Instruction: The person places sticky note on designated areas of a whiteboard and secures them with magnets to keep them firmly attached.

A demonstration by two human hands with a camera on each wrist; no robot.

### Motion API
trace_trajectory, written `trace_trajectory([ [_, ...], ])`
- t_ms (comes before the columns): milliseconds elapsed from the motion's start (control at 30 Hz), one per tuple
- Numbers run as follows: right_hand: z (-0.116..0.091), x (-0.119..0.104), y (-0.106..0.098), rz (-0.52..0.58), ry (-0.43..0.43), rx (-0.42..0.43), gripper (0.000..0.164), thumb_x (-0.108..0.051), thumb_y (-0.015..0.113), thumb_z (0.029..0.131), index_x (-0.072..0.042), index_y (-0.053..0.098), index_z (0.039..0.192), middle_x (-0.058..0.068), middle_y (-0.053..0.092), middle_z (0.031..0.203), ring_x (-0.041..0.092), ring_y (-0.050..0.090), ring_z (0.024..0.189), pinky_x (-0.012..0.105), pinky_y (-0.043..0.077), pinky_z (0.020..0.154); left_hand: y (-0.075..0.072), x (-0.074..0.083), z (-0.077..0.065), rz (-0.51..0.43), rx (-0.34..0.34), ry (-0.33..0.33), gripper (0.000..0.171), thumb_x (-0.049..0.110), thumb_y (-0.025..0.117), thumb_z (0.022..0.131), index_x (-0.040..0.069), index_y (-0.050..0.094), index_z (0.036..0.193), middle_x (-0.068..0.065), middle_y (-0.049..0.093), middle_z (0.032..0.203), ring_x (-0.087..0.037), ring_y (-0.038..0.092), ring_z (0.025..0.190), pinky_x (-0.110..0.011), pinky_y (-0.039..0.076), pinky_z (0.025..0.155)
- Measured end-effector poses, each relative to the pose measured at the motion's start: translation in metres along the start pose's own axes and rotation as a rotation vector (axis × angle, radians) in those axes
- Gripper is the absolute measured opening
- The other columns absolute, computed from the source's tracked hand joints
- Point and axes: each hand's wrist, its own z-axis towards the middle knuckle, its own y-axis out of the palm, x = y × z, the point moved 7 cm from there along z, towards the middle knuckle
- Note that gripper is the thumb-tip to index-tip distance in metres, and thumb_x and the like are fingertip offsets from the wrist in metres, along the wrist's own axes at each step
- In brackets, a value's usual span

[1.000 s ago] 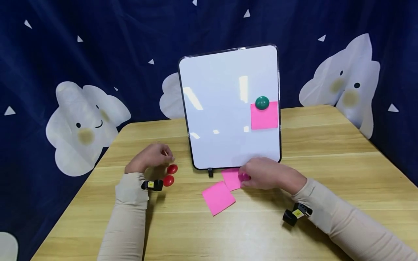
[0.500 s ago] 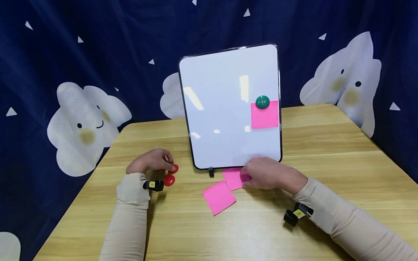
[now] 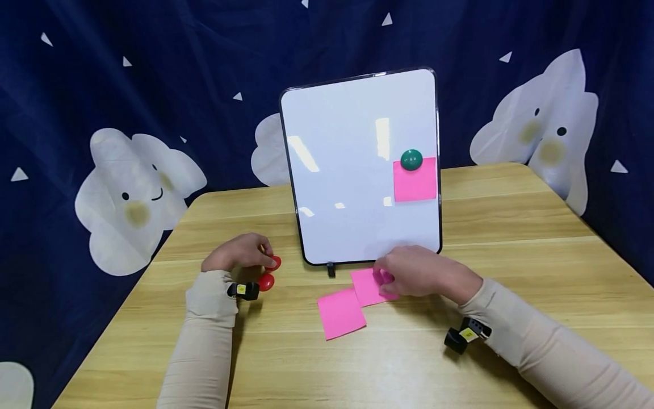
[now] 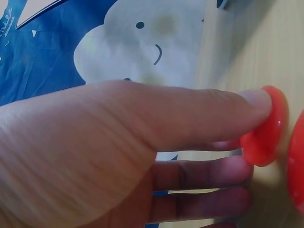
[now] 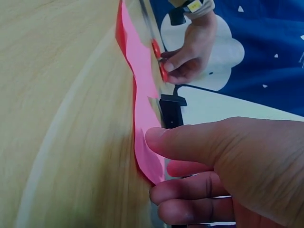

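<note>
With thumb and fingers my left hand pinches a red round magnet, tilted on edge just over the table in the left wrist view. A second red magnet lies close beside it. My right hand, at the foot of the whiteboard, pinches a pink sticky note; the thumb lies on its face in the right wrist view and the fingers partly hide it. Another pink sticky note lies to the left, its edge meeting the first one.
The whiteboard stands upright at the back of the wooden table. On its right side a green magnet holds a pink sticky note. A small black foot juts from under the board. Behind hangs a dark blue curtain with clouds.
My left hand has come down onto the farther red magnet and taken hold of it. The note under my right hand has shifted toward me, and the other note has turned slightly.
</note>
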Motion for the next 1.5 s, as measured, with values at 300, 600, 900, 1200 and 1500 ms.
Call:
trace_trajectory([
  [300,-0.0002,0.0006,0.0026,0.004,0.036,-0.037,0.018,-0.032,0.081,0.085,-0.019,0.069,0.088,-0.011,0.057,0.074,0.011,0.053,0.073,0.031,0.048,0.068,-0.0001,-0.0013,0.0024,0.015,0.022,-0.008,0.024,0.03,0.075,0.09,0.009,0.068,0.096,-0.004,0.061,0.088,-0.022,0.051,0.084,-0.034,0.039,0.071],
  [600,-0.0039,0.002,0.0005,0.013,0.067,-0.062,0.014,-0.031,0.081,0.085,-0.023,0.07,0.089,-0.014,0.058,0.074,0.01,0.054,0.073,0.031,0.048,0.071,0.0001,0.0014,0.0018,0.027,0.024,-0.005,0.023,0.029,0.075,0.09,0.009,0.067,0.097,-0.004,0.061,0.088,-0.023,0.052,0.087,-0.035,0.04,0.074],
  [900,-0.0061,0.0041,-0.0013,0.013,0.078,-0.062,0.015,-0.029,0.081,0.085,-0.022,0.067,0.084,-0.014,0.057,0.074,0.01,0.053,0.072,0.032,0.048,0.069,0.0004,0.0033,0.0031,0.018,0.015,-0.016,0.026,0.03,0.077,0.088,0.008,0.066,0.096,-0.004,0.061,0.088,-0.022,0.051,0.084,-0.034,0.04,0.071],
  [1200,-0.0046,0.0064,-0.0018,-0.002,0.104,-0.06,0.019,-0.031,0.082,0.084,-0.021,0.066,0.085,-0.013,0.057,0.073,0.011,0.053,0.071,0.031,0.047,0.068,0.0005,-0.0005,0.004,0.016,0.025,-0.045,0.029,0.03,0.079,0.086,0.009,0.066,0.102,-0.006,0.062,0.097,-0.025,0.052,0.091,-0.037,0.042,0.076],
  [1500,-0.0049,0.0053,-0.0022,-0.005,0.095,-0.047,0.025,-0.029,0.082,0.084,-0.019,0.06,0.08,-0.005,0.05,0.067,0.014,0.046,0.066,0.03,0.037,0.06,0.002,-0.0024,0.004,-0.001,0.026,-0.062,0.03,0.03,0.079,0.086,0.008,0.066,0.102,-0.007,0.062,0.097,-0.025,0.051,0.09,-0.036,0.042,0.074],
])
